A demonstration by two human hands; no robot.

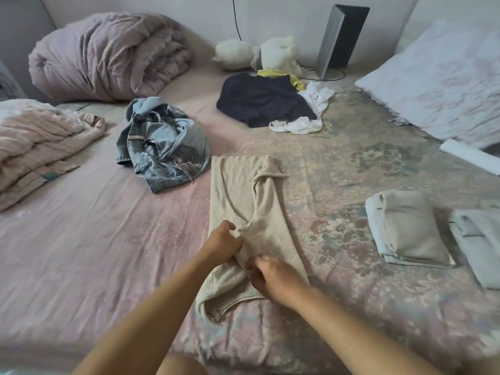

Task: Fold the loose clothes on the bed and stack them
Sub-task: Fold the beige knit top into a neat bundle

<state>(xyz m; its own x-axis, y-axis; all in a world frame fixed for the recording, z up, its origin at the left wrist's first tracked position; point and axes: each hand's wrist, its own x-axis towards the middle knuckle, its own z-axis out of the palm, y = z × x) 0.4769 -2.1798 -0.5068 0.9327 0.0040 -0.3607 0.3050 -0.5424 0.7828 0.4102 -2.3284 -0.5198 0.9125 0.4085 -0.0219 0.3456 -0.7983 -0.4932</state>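
A beige ribbed knit top (238, 193) lies lengthwise in the middle of the bed, its sides folded inward. My left hand (224, 243) pinches a fold of it near its lower middle. My right hand (270, 274) grips the same knit just below and to the right. Crumpled blue jeans (162, 147) lie to the upper left. A dark navy garment (262, 101) with white cloth (303, 123) and a yellow piece (278, 74) sits further back. A folded stack, beige on pale blue (408, 231), rests at the right.
Rolled pink duvets lie at the back left (108, 52) and left edge (38, 142). A pillow (443, 79) and a white roll (470, 155) are at the right. A white plush toy (257, 52), a grey upright device (341, 39) and another folded pale garment (481, 239) are also there.
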